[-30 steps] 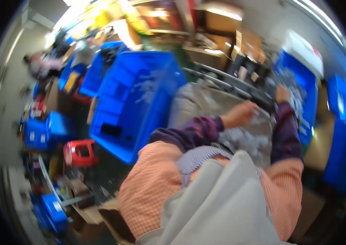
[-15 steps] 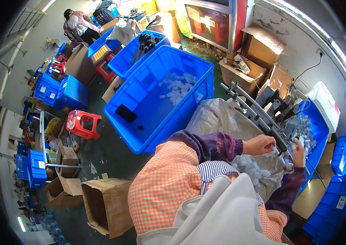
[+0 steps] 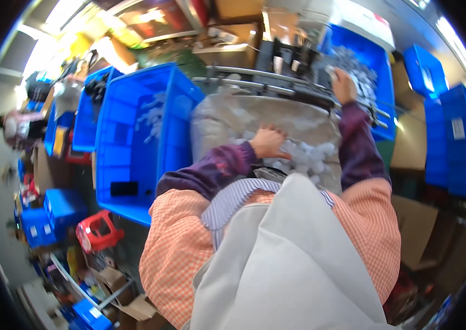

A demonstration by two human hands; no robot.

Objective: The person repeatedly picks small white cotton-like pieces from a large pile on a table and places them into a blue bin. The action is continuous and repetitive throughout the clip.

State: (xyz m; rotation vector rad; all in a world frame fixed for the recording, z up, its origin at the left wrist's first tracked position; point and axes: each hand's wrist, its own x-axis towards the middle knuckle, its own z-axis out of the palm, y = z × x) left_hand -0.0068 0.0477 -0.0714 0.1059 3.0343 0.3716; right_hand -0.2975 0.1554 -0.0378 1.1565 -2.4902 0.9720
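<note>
Left grip (image 3: 267,143) nearer, right grip (image 3: 344,87) farther

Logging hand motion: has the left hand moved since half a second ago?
Yes: the left hand has moved leftward, away from the metal rails.

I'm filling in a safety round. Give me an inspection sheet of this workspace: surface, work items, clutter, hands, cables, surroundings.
Surface: beige sheet with small whitish pieces piled on it.
Work items: metal rods along the sheet's far side; more pieces in the large blue bin and right-hand blue bin.
Clutter: black rectangular object in the large bin; red plastic stool on the floor.
Hands: left hand at the pile; right hand by the right-hand bin; grips unclear.
Cables: too blurred to tell.
Surroundings: another person, upper left; blue crates, right.
</note>
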